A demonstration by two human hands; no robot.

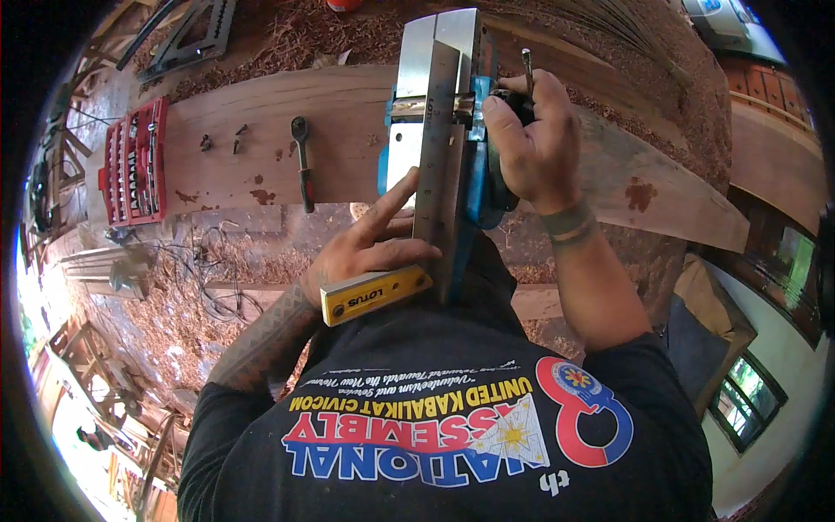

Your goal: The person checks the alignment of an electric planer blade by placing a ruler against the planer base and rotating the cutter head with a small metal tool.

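Note:
A blue power planer with a bright metal bed lies upturned near the middle. Along the bed runs the steel blade of a try square, whose yellow handle points towards my body. My left hand holds the square, its index finger stretched along the blade's edge and the other fingers bent over it. On the planer's right side, my right hand is closed round a dark knob or handle, with the thumb on top. A thin metal rod sticks up beside those fingers.
The planer rests over a wide wooden board. On that board lie a ratchet wrench, small bolts and a red socket set. A metal frame tool is at the upper left. Wood shavings and dark cables surround the board.

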